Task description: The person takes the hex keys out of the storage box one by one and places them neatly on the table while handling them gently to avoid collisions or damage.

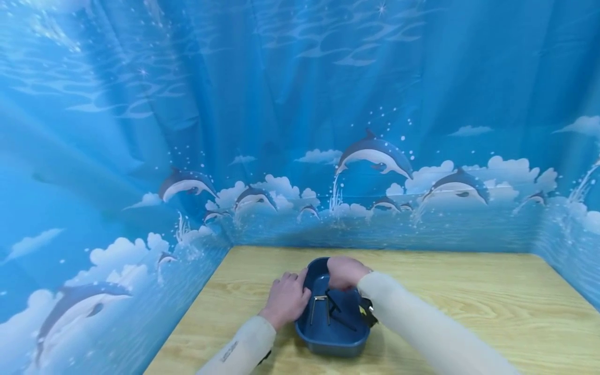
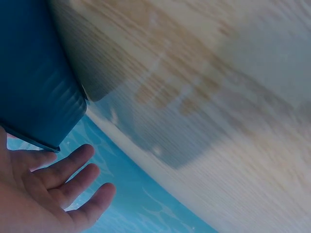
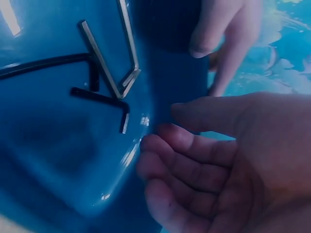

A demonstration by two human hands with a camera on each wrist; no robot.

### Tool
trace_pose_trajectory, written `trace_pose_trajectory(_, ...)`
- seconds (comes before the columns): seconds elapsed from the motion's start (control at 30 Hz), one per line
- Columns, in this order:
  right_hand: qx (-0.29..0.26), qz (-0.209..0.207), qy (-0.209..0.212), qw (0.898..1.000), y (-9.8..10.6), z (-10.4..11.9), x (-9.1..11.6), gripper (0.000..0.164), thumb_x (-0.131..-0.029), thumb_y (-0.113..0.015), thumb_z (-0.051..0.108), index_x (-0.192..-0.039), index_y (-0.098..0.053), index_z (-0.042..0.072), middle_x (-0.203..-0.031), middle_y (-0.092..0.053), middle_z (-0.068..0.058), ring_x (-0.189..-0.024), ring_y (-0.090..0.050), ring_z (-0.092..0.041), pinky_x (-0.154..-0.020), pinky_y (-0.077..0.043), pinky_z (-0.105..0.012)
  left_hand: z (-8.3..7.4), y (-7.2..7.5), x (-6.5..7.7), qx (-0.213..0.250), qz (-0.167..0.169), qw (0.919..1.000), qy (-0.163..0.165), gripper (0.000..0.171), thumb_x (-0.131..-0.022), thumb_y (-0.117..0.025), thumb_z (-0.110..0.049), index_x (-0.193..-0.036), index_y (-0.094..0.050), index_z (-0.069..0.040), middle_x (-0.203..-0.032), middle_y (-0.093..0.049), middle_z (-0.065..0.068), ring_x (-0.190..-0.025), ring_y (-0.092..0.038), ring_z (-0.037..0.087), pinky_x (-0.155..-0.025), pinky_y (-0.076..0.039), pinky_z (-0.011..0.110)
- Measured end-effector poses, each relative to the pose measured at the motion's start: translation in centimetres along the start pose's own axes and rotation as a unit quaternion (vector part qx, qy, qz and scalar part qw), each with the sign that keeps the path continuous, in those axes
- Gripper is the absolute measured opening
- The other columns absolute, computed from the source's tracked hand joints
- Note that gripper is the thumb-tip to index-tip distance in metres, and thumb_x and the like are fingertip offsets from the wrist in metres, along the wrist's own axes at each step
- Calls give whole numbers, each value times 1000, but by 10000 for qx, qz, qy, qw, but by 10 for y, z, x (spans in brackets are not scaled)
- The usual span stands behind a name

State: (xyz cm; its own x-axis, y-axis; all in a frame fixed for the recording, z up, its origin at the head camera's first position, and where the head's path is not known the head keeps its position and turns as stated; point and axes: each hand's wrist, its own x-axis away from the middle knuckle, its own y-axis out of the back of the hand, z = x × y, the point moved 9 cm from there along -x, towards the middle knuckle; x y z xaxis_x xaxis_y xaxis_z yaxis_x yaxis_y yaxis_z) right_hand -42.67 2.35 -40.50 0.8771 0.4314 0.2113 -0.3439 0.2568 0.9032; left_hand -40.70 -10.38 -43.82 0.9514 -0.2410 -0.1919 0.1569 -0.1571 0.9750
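Observation:
A dark blue plastic basin point(image 1: 333, 350) stands on the wooden table. My left hand point(image 1: 287, 301) holds its left rim, thumb over the inside and the other fingers outside; in the left wrist view the fingers of that hand point(image 2: 68, 189) spread beside the outer wall. Over the far end of the basin is my right hand point(image 1: 346, 272). Its fingers are loosely bent, and nothing shows between them and the thumb in the right wrist view. On the basin floor lie two silver hex keys point(image 3: 101, 59), side by side, and two black hex keys point(image 3: 101, 97).
The light wood table point(image 1: 469, 297) extends well to the right of the basin. A blue curtain point(image 1: 281, 224) with dolphins rises behind the table and along its sides. A black and yellow item point(image 1: 367, 311) shows by the right wrist, near the basin's right rim.

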Motion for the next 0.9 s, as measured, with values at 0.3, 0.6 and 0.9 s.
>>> trace_pose_trajectory(0.3, 197, 115, -253, 9994, -9, -3, -16, 20, -99, -62, 25, -86, -69, 11, -74, -71, -10, -54, -60, -18, -54, -48, -34, -3, 2, -3, -54, -33, 9999, -84, 54, -102, -45, -34, -152, -46, -14, -134, -64, 12, -127, -55, 32, -99, -48, 56)
trace_pose_trajectory(0.6, 373, 487, -587, 9964, -27, -11, -36, 6, -88, -69, 10, -84, -68, 12, -69, -68, -5, -57, -61, -16, -56, -46, -29, -6, 4, -4, -43, -109, 9999, -77, 53, -101, -48, -33, -150, -48, -13, -130, -66, 13, -122, -57, 32, -96, -49, 56)
trace_pose_trajectory(0.9, 513, 524, -640, 9952, -35, -10, -38, 8, -89, -69, 9, -81, -67, 12, -73, -66, -5, -59, -62, -17, -57, -48, -30, -5, 2, -3, -16, -184, 9998, -125, 52, -101, -48, -31, -149, -49, -13, -126, -67, 13, -118, -58, 31, -93, -49, 56)
